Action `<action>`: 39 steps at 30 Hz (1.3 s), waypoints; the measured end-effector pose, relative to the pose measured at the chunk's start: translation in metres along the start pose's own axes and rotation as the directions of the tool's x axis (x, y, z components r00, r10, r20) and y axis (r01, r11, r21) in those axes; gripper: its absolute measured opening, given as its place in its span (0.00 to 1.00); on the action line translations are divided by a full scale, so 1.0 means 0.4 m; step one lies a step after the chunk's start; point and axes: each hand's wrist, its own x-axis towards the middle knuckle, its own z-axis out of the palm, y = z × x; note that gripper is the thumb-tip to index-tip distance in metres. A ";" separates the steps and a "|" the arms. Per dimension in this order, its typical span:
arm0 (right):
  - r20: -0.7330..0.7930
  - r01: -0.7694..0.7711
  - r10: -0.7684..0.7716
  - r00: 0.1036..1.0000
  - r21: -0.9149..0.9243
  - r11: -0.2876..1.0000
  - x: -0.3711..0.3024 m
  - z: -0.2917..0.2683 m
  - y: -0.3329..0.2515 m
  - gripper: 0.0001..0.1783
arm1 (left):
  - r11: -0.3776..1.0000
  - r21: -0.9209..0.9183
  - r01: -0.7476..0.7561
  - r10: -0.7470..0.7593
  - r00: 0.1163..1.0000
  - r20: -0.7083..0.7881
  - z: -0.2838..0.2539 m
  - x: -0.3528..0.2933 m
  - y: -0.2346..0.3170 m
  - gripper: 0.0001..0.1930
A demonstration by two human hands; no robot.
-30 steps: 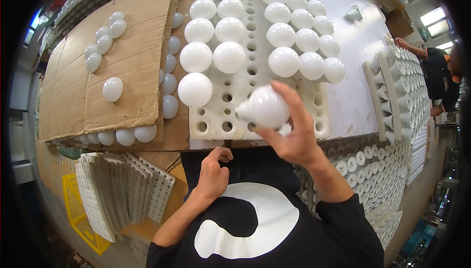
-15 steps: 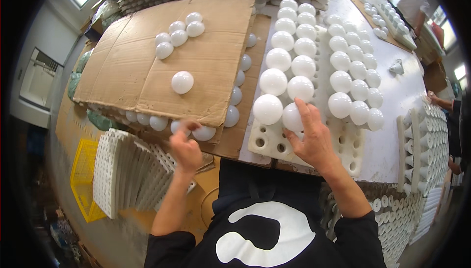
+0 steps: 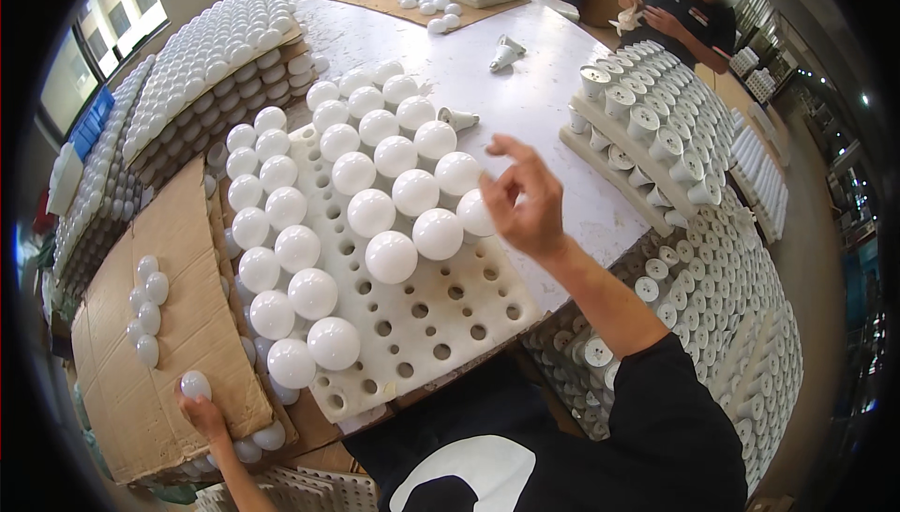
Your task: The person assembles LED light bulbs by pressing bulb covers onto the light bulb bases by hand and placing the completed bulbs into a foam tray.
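Observation:
At the lower left, my left hand (image 3: 201, 414) has its fingers around the near side of a white bulb globe (image 3: 195, 384), which is on a brown cardboard sheet (image 3: 187, 310). My right hand (image 3: 527, 201) is raised at the right edge of a white foam tray (image 3: 441, 315) with round holes. Its fingers are bent and apart, and nothing shows between them. Rows of glossy white bulb globes (image 3: 391, 257) stand in the tray. One globe (image 3: 475, 213) is partly hidden behind my right hand; whether they touch I cannot tell.
Several loose globes (image 3: 149, 316) lie on the cardboard. Two bulb bases, one farther off (image 3: 507, 53) and one by the tray (image 3: 458, 119), lie on the white table (image 3: 394, 24). Stacked trays of white bulb bases (image 3: 647, 118) rise at right. Globe stacks (image 3: 206, 62) stand at left. Another person (image 3: 689, 10) is beyond.
My view has swung to the right. My right hand has left the globe it was touching and moved to the tray's right side. My left hand has reached a globe on the cardboard.

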 end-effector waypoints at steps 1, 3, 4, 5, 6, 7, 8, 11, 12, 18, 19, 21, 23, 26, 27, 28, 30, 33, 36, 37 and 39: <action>-0.080 -0.037 0.034 0.996 -0.033 0.999 0.029 -0.003 0.049 0.19 | 1.000 0.006 -0.006 0.006 1.000 -0.003 -0.005 -0.004 -0.006 0.28; -0.115 -0.097 0.083 0.990 -0.115 0.989 0.066 -0.005 0.204 0.16 | 0.995 0.066 -0.072 0.076 0.995 -0.057 0.002 -0.004 -0.023 0.28; -0.052 -0.190 0.184 0.981 -0.150 0.970 0.079 0.017 0.275 0.18 | 0.995 0.068 -0.078 0.083 0.994 -0.075 0.005 0.002 -0.050 0.27; 0.008 -0.278 0.284 0.959 -0.191 0.941 0.087 0.042 0.341 0.21 | 0.994 0.075 -0.084 0.090 0.993 -0.075 0.003 -0.001 -0.054 0.27; -0.004 -0.286 0.291 0.957 -0.196 0.938 0.088 0.059 0.416 0.21 | 0.997 0.049 -0.061 0.064 0.996 -0.060 0.010 0.004 -0.038 0.28; 0.093 -0.220 0.262 0.961 -0.321 0.921 0.085 0.090 0.490 0.25 | 0.999 0.029 -0.032 0.034 0.998 -0.049 0.008 0.006 -0.033 0.28; 0.198 -0.139 0.241 0.950 -0.423 0.895 0.089 0.126 0.537 0.28 | 0.998 0.044 -0.035 0.038 0.998 -0.055 0.004 0.002 -0.057 0.28; 0.351 -0.202 0.427 0.834 -0.525 0.827 0.110 0.209 0.590 0.33 | 0.996 0.073 -0.054 0.062 0.992 -0.110 -0.005 -0.003 -0.085 0.29; 0.354 -0.206 0.426 0.833 -0.515 0.832 0.113 0.223 0.605 0.33 | 0.999 0.033 -0.019 0.022 0.995 -0.093 -0.001 -0.006 -0.078 0.29; 0.466 -0.220 0.544 0.698 -0.583 0.782 0.105 0.239 0.684 0.27 | 0.999 -0.034 0.017 -0.019 0.998 -0.063 -0.019 -0.004 0.029 0.31; 0.455 -0.199 0.485 0.747 -0.543 0.816 0.090 0.244 0.685 0.25 | 0.999 -0.042 0.012 -0.015 0.997 -0.072 -0.025 -0.002 0.043 0.31; 0.440 -0.171 0.423 0.792 -0.505 0.846 0.069 0.225 0.689 0.23 | 0.999 -0.051 0.019 -0.023 0.997 -0.073 -0.022 -0.001 0.055 0.31; 0.417 -0.284 0.487 0.767 -0.461 0.841 0.060 0.208 0.661 0.21 | 0.998 -0.053 0.030 -0.034 0.996 -0.088 -0.036 -0.006 0.041 0.31; 0.332 -0.480 0.557 0.761 -0.288 0.829 0.034 0.146 0.613 0.19 | 0.998 -0.058 0.040 -0.044 0.996 -0.077 -0.020 -0.008 0.016 0.31; 0.337 -0.469 0.546 0.767 -0.286 0.835 0.028 0.118 0.598 0.19 | 0.998 -0.066 0.025 -0.031 0.995 -0.096 -0.016 -0.008 0.029 0.31; 0.250 -0.523 0.565 0.786 -0.217 0.824 0.023 0.086 0.585 0.19 | 0.997 -0.073 0.011 -0.019 0.993 -0.114 -0.011 -0.006 0.042 0.30; 0.158 -0.539 0.558 0.815 -0.146 0.829 0.030 0.037 0.523 0.20 | 0.997 -0.067 -0.030 0.018 0.986 -0.163 -0.017 -0.009 0.049 0.30; 0.225 -0.446 0.415 0.882 0.107 0.889 0.079 0.004 0.386 0.15 | 0.982 -0.059 -0.177 0.149 0.933 -0.328 -0.050 -0.023 0.010 0.31; 0.353 -0.412 0.302 0.886 0.299 0.861 0.120 -0.037 0.094 0.12 | 0.945 -0.227 -0.236 0.115 0.888 -0.446 -0.125 -0.040 0.148 0.30; 0.402 -0.392 0.254 0.880 0.311 0.866 0.114 -0.045 -0.006 0.12 | 0.910 -0.282 -0.305 0.154 0.878 -0.454 -0.146 -0.064 0.198 0.31; 0.525 -0.366 0.110 0.844 0.413 0.834 0.068 -0.031 -0.163 0.14 | 0.839 -0.477 -0.262 0.053 0.912 -0.407 -0.190 -0.139 0.398 0.34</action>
